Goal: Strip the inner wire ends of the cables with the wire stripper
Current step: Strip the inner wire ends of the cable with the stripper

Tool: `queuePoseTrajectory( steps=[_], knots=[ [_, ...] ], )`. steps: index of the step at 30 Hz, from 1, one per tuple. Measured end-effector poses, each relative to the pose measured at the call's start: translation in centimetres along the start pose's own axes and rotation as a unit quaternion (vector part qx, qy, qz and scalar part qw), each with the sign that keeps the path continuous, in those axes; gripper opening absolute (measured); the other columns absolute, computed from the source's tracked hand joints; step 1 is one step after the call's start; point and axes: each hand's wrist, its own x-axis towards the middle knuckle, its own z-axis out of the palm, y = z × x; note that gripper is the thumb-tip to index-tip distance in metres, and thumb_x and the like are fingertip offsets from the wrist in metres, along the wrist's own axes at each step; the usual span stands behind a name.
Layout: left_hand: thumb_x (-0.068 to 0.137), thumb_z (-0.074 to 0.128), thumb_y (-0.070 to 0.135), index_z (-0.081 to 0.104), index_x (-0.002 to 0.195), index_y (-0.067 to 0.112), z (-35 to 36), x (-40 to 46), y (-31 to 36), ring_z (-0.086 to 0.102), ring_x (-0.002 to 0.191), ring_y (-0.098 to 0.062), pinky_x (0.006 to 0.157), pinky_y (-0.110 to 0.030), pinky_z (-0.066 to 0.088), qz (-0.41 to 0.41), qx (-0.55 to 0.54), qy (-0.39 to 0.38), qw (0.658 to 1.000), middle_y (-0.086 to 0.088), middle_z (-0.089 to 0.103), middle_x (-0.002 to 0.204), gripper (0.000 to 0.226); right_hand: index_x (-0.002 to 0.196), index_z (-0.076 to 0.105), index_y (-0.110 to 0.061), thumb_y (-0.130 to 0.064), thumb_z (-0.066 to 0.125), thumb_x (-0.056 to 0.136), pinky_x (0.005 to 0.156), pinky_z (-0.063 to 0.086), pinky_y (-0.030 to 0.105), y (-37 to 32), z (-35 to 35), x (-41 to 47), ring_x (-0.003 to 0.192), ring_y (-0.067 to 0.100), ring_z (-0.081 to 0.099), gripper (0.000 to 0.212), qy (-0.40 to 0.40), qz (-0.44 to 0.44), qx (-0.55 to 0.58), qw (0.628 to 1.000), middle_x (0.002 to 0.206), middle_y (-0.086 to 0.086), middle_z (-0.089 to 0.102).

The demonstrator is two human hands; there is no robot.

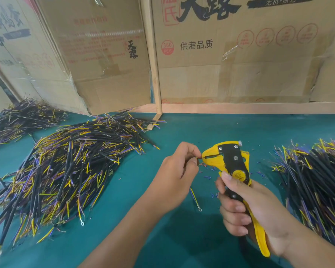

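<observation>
The right hand (246, 207) has its grip wrapped round the handles of the yellow and black stripper (232, 167), thumb up by the round dial, fingers curled over the lower handle; whether the handles are fully squeezed cannot be told. The left hand (179, 167) pinches a wire end (199, 158) between thumb and fingertips and holds it at the nose of the stripper, where a short bit shows between the fingers and the tool's slot. The rest of that cable (195, 198) seems to hang below the hand, its yellow and purple cores and a small ring terminal lying on the green table (172, 238), though the link between the two is hidden by the hand. Under and around the tool, tiny coloured offcuts (209, 177) are strewn on the table, which suggests a good many ends are already stripped. To the left lies a big heap (70, 167) of black cables with yellow and purple cores, and a second heap (21, 120) sits farther back at the left edge; another pile (317, 182) lies at the right, just beside the right forearm. Which pile is finished and which is waiting cannot be read from the wire tips at this size. Judged from the scraps and the size of the heaps, the work is well under way, with one end in hand now and probably many cables left. Taped cardboard boxes (230, 55) stand along the back of the table.
</observation>
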Motion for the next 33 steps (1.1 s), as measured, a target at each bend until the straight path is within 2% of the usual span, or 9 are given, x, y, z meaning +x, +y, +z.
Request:
queuePoseTrajectory(
  steps=[4, 7, 12, 15, 19, 22, 25, 30, 33],
  knots=[
    [0.093, 0.035, 0.029, 0.048, 0.093, 0.034, -1.4, 0.8, -0.9, 0.037, 0.067, -0.029, 0.057, -0.030, 0.031, -0.018, 0.006, 0.078, 0.997, -0.005, 0.044, 0.070, 0.014, 0.076, 0.060, -0.012, -0.043, 0.079, 0.071, 0.039, 0.031, 0.021, -0.4, -0.1, 0.0, 0.035, 0.011, 0.025, 0.037, -0.010, -0.022, 0.041, 0.999, 0.052, 0.000, 0.026],
    [0.089, 0.034, 0.015, 0.049, 0.091, 0.028, -3.5, 1.3, -1.7, 0.037, 0.065, -0.012, 0.061, -0.023, 0.032, -0.036, -0.013, 0.148, 0.988, 0.003, 0.043, 0.070, 0.020, 0.081, 0.060, -0.010, -0.039, 0.078, 0.079, 0.041, 0.036, 0.026, -0.6, -0.6, 0.3, 0.038, 0.014, 0.030, 0.034, -0.010, -0.047, 0.069, 0.996, 0.054, 0.000, 0.030],
    [0.088, 0.043, 0.031, 0.049, 0.086, 0.029, -2.0, 0.6, -0.4, 0.037, 0.067, -0.031, 0.061, -0.038, 0.033, 0.000, 0.017, 0.083, 0.996, -0.008, 0.044, 0.071, 0.006, 0.097, 0.061, -0.003, -0.020, 0.069, 0.070, 0.060, 0.053, 0.048, 0.5, -0.9, 1.6, 0.060, 0.032, 0.052, 0.033, 0.012, -0.016, 0.102, 0.995, 0.074, 0.017, 0.052],
    [0.089, 0.050, 0.034, 0.048, 0.085, 0.024, -1.7, 0.3, -0.1, 0.032, 0.057, -0.017, 0.052, -0.026, 0.029, 0.036, 0.026, 0.070, 0.997, 0.006, 0.042, 0.064, 0.011, 0.106, 0.065, 0.000, -0.010, 0.064, 0.071, 0.073, 0.058, 0.055, 0.3, -1.4, 1.4, 0.079, 0.040, 0.066, 0.036, 0.014, 0.000, 0.120, 0.993, 0.094, 0.026, 0.065],
    [0.089, 0.060, 0.013, 0.049, 0.082, 0.016, -1.7, 0.3, 0.2, 0.040, 0.058, -0.005, 0.057, -0.014, 0.032, 0.048, 0.019, 0.078, 0.996, 0.013, 0.047, 0.066, 0.013, 0.119, 0.065, -0.004, -0.017, 0.063, 0.086, 0.087, 0.054, 0.063, 0.0, -1.1, 1.3, 0.105, 0.051, 0.065, 0.035, -0.011, -0.013, 0.060, 0.998, 0.115, 0.033, 0.066],
    [0.083, 0.060, 0.005, 0.050, 0.080, 0.015, -1.7, 0.2, 0.3, 0.042, 0.060, -0.004, 0.058, -0.017, 0.035, 0.042, 0.006, 0.080, 0.996, 0.012, 0.049, 0.066, 0.015, 0.123, 0.064, -0.012, -0.019, 0.070, 0.089, 0.093, 0.050, 0.066, 0.0, -1.0, 1.0, 0.097, 0.048, 0.066, 0.036, -0.052, -0.014, -0.014, 0.998, 0.099, 0.028, 0.066],
    [0.081, 0.059, 0.002, 0.050, 0.080, 0.016, -1.8, 0.2, 0.4, 0.041, 0.060, -0.004, 0.058, -0.016, 0.034, 0.045, 0.006, 0.079, 0.996, 0.013, 0.049, 0.066, 0.017, 0.116, 0.067, -0.008, -0.024, 0.068, 0.083, 0.086, 0.053, 0.061, -0.1, -0.9, 0.7, 0.079, 0.040, 0.061, 0.037, -0.046, 0.004, -0.064, 0.997, 0.083, 0.023, 0.058],
    [0.082, 0.059, 0.000, 0.050, 0.083, 0.014, -1.4, 0.0, 0.4, 0.043, 0.062, -0.004, 0.062, -0.011, 0.035, 0.048, -0.013, 0.048, 0.998, 0.012, 0.049, 0.069, 0.017, 0.092, 0.068, -0.002, -0.033, 0.077, 0.071, 0.075, 0.053, 0.053, -0.5, -0.6, 0.2, 0.074, 0.038, 0.058, 0.038, -0.064, 0.032, -0.095, 0.993, 0.079, 0.023, 0.055],
    [0.083, 0.059, -0.001, 0.050, 0.083, 0.013, -1.3, 0.0, 0.4, 0.042, 0.062, -0.004, 0.063, -0.011, 0.035, 0.047, -0.016, 0.038, 0.998, 0.012, 0.049, 0.069, 0.016, 0.088, 0.066, -0.003, -0.036, 0.077, 0.072, 0.073, 0.052, 0.051, -0.6, -0.6, -0.2, 0.075, 0.037, 0.056, 0.039, -0.085, 0.033, -0.087, 0.992, 0.080, 0.023, 0.053]
  ],
)
